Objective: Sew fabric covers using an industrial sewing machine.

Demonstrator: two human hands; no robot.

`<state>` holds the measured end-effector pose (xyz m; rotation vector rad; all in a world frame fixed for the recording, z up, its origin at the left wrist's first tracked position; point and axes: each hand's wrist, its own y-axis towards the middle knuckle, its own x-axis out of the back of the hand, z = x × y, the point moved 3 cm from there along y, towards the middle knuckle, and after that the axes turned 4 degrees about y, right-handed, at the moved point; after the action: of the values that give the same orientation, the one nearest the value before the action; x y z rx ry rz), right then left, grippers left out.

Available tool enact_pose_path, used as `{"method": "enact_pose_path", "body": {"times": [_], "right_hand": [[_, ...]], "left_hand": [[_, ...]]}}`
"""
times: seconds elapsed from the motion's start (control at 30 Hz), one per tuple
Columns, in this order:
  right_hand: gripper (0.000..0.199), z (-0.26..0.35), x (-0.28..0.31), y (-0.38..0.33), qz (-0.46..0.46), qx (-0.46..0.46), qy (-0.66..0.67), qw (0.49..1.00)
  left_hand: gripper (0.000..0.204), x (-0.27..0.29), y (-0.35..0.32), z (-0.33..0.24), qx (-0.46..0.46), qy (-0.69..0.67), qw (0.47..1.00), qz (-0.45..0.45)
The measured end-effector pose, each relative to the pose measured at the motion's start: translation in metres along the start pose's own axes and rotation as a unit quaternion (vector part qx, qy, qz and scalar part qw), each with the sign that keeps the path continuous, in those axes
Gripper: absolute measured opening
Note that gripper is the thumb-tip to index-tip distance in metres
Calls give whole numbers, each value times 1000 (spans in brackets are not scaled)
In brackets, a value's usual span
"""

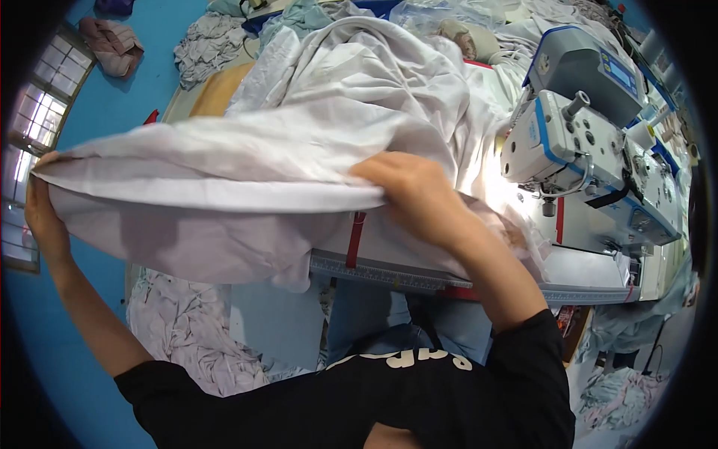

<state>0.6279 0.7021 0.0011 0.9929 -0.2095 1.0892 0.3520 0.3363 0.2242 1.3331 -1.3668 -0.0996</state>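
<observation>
Nearest is a black short-sleeved shirt point(277, 419) with pale lettering, above blue jeans point(366, 314). A grey ruler strip point(389, 278) runs along the front edge of the white tabletop point(404, 251), with a narrow red band point(354, 243) lying across it. Beyond the strip, both hands stretch a large sheet of pale white fabric sideways: the left hand point(46, 206) grips its far left end, out past the tabletop, while the right hand point(411, 187) pinches the long folded edge. To the right stands a white and grey sewing machine point(557, 142) with blue trim, its light shining. Farther back, crumpled white fabric point(366, 60) is heaped up; whether it joins the held sheet is unclear.
</observation>
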Motion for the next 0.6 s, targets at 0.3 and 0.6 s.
{"method": "enact_pose_path", "body": {"times": [0.3,0.6], "right_hand": [[28,-23,6,-67,-55,-92,-23,994],[42,-15,-32,-88,-34,-19,-178,983]], "left_hand": [[33,-32,8,94,60,-142,986,64],[39,-53,5,118,98,-155,979,86]]}}
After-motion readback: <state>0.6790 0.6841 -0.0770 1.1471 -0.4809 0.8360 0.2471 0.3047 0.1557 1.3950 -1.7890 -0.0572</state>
